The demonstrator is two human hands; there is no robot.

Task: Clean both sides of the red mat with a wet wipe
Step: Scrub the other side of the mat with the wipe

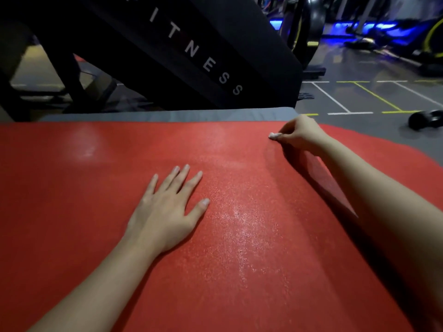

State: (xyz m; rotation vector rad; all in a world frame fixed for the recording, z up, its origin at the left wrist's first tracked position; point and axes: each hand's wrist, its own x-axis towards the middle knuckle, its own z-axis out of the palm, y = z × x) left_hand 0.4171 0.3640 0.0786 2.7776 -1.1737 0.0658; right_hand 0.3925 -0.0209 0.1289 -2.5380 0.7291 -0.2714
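The wide red foam mat with a grainy surface [96, 212] lies flat and fills nearly all the view. It has to lie open like this so that its whole upper face can be reached. Its near and left parts are cut off by the picture, so I cannot say how long it is, and the under side is not visible at all.

Behind the red mat stands a big black slanted machine panel with the white letters "FITNESS" [143, 56]; what it belongs to is lost in the dark. A thin grey mat [167, 115] shows as a strip under the far edge of the red mat.

The left hand [165, 212] rests in the middle of the red mat, palm down, fingers straight and spread, holding nothing. I think it keeps the mat from sliding. The right hand [297, 135] is at the far right part of the red mat, its fingers curled and pinching a small white crumpled wet wipe [273, 136] against the surface; most of the wipe is hidden inside the fingers.

A shiny band runs over the red mat toward this hand, probably moisture. A black dumbbell [425, 119] lies on the floor beyond the right edge of the red mat.
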